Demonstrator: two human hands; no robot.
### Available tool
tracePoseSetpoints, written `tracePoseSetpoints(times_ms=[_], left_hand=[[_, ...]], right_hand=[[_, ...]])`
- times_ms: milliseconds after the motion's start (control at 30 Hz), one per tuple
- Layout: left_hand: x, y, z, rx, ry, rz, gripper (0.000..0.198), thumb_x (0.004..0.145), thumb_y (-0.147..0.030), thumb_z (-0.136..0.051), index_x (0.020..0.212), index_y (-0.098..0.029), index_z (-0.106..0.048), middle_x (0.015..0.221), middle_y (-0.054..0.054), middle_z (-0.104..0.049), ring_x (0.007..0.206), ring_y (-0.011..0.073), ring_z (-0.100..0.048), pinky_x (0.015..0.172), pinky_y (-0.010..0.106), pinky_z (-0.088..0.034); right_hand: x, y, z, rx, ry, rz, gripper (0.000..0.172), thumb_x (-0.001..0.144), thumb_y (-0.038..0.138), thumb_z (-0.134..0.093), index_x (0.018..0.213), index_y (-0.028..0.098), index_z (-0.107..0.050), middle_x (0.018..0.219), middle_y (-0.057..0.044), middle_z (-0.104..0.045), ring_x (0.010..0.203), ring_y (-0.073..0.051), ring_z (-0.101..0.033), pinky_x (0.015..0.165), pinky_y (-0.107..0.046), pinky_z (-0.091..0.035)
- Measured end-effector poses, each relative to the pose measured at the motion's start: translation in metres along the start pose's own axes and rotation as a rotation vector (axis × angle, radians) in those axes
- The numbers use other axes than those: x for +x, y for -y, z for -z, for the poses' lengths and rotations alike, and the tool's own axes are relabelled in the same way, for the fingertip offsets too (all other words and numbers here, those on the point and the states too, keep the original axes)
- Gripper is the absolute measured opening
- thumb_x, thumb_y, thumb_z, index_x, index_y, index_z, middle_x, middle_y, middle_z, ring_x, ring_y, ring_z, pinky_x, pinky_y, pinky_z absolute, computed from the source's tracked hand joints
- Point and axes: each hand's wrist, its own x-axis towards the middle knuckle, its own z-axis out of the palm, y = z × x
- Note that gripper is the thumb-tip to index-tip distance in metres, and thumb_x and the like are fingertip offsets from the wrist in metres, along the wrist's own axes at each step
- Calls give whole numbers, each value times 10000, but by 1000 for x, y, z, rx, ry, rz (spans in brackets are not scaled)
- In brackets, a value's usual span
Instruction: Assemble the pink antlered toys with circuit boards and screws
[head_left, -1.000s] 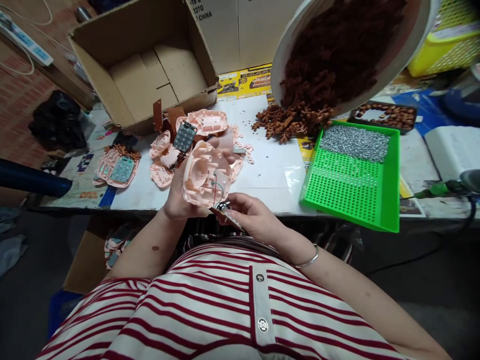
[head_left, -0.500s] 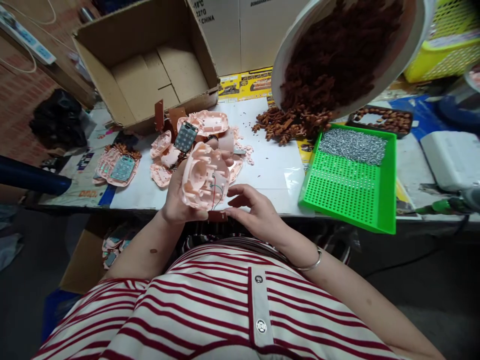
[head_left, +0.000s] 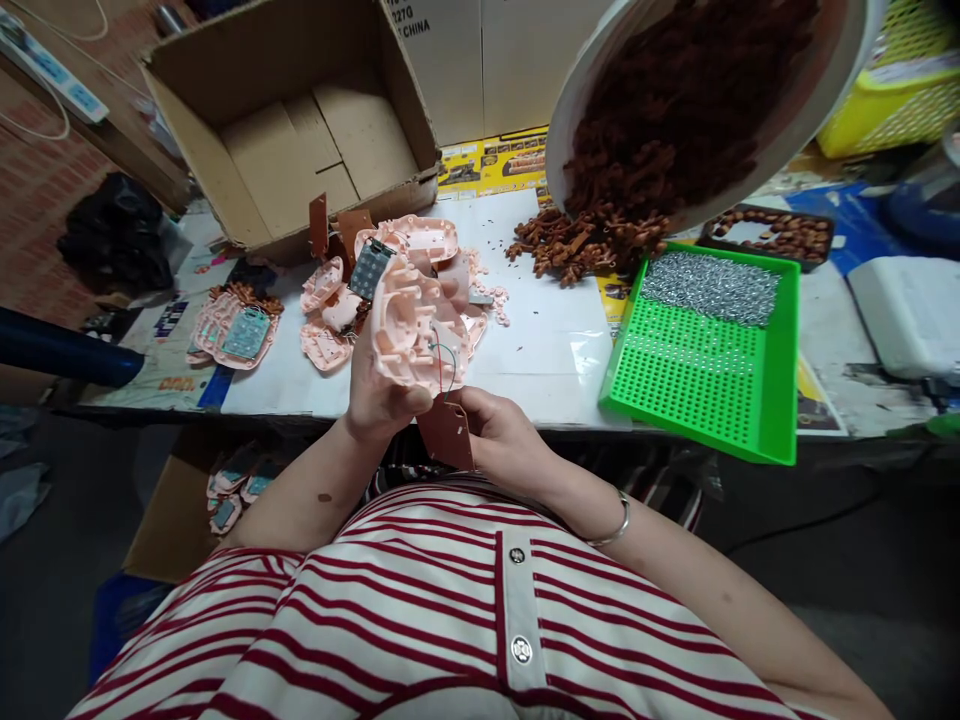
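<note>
In my left hand is a pink plastic housing, its hollow inside with posts facing me. Thin red and dark wires run from it down to a brown circuit board. My right hand is closed on the board's right edge, low in front of the table edge; some fingers are hidden behind it. Behind the housing lie more pink shells, a dark keypad board and upright brown boards.
A cardboard box stands behind the shells. At the right, a green perforated tray holds silver screws. A tilted white bucket spills brown parts. Another pile of shells lies left.
My right hand has taken hold of the brown board and drawn it out below the housing, showing its flat face. The housing has risen slightly and tilted.
</note>
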Motion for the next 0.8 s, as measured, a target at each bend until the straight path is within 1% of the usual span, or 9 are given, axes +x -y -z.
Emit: tracePoseSetpoints(times_ms=[133,233,300,400,467,533,600,700,800], left_hand=[[-4,2,9,42,75,-82,877,611,-605,-864,1322,-194,-557,1455,219,-558,1456,446,-442,1173,594,-406],[-8,6,21,67,110,-139,853,644,-574,-849,1351,-212,-539,1438,209,-578,1425,421,-491,1162,576,-422],[-10,10,27,67,125,-184,825,667,-543,-835,1360,-212,-535,1404,200,-607,1411,410,-508,1154,570,-432],[-14,14,33,49,106,-180,813,670,-524,-832,1359,-204,-543,1371,202,-627,1407,409,-511,1160,578,-421],[-16,15,36,53,83,-132,819,651,-540,-846,1348,-215,-565,1378,196,-621,1395,411,-524,1161,591,-414],[-19,15,38,59,80,-50,802,634,-542,-862,1328,-241,-597,1381,174,-626,1366,406,-554,1146,589,-431],[-21,14,39,43,106,61,773,617,-532,-876,1292,-241,-637,1321,154,-670,1296,387,-613,1098,554,-487],[-25,15,33,-48,148,241,712,624,-507,-868,1236,-196,-678,1168,131,-741,1118,327,-707,955,440,-577],[-29,17,23,-158,154,358,626,649,-502,-846,1158,-164,-709,1043,106,-766,933,271,-742,817,356,-593]], right_hand=[[1,-5,1,88,-59,-8,327,761,397,-800,989,219,-647,852,22,-662,655,-87,-551,578,-222,-474],[2,-10,5,148,-160,23,433,732,386,-838,1083,241,-631,978,-6,-693,752,-109,-637,665,-248,-557],[1,-11,11,82,-276,137,423,759,360,-824,1123,254,-635,1027,-21,-707,856,-133,-681,772,-281,-600],[-6,-5,20,-169,-404,393,302,865,250,-726,1156,268,-648,1034,-26,-712,915,-139,-699,851,-310,-615],[-13,4,25,-358,-418,581,315,907,155,-659,1195,280,-643,1012,-26,-705,914,-143,-701,845,-321,-622],[-19,17,29,-509,-382,740,392,912,81,-622,1242,293,-625,1000,-27,-702,907,-152,-698,814,-325,-632],[-23,30,30,-611,-325,834,472,905,29,-603,1292,299,-593,1007,-28,-705,907,-153,-696,797,-317,-637],[-24,41,28,-714,-260,855,519,902,9,-597,1343,278,-541,1050,-44,-699,931,-155,-701,804,-307,-642],[-20,39,26,-763,-311,807,500,899,28,-591,1330,268,-516,1124,-64,-654,936,-157,-696,733,-287,-643]])
